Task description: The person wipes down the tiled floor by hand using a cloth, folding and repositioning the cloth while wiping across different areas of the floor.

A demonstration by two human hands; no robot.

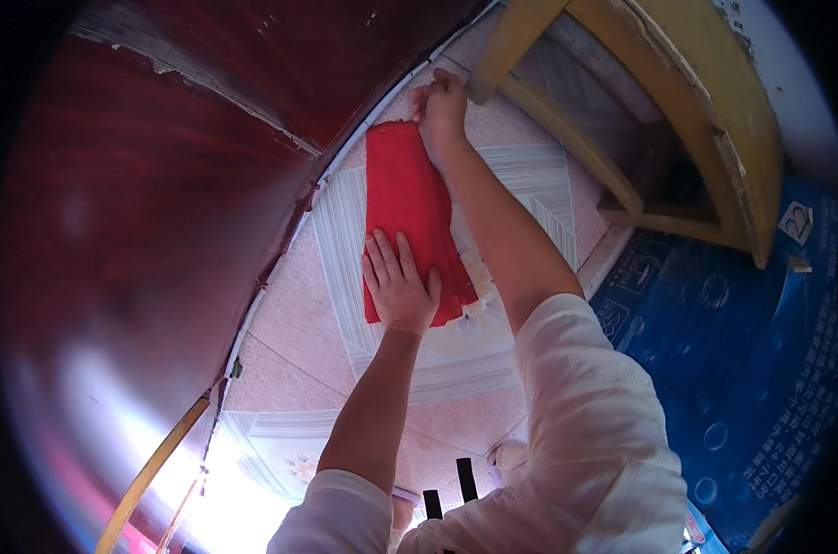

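Observation:
A folded piece of red cloth [408,180] lies lengthwise on the patterned tile floor [453,374]. My left hand [398,280] rests flat on its near part, palm down, the fingers slightly apart and pointing away from me. At the far right corner of the cloth is my right hand [443,107], its fingers bent; whether they pinch the cloth's edge cannot be made out. The near edge of the cloth shows several layers, a little fanned out at the right.
A dark red glossy panel [149,208] runs along the left, with a pale strip at its foot. Close to my right hand stands a yellowish wooden stool or frame [710,104]. A blue printed carton [710,360] is on the right.

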